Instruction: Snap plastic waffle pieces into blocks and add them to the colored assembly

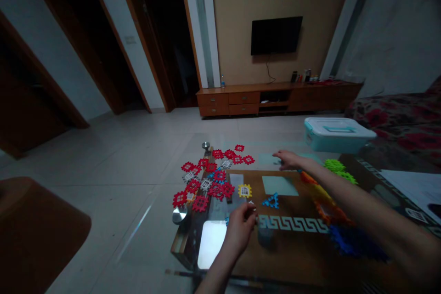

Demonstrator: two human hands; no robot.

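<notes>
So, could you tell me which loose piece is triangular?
The blue piece, alone just beyond the left hand; the yellow piece and red pieces are square.

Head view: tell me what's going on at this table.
A person works at a glass-topped wooden coffee table strewn with red square interlocking plastic tiles. The left hand curls near a blue triangular plastic piece; whether its grip holds anything is too dim to tell. The right hand lies open and flat further out, near green toothed plastic pieces.

Dim room, tan wall (234, 18), mounted television (276, 35), low wooden cabinet (275, 98), pale floor (113, 156)
</notes>
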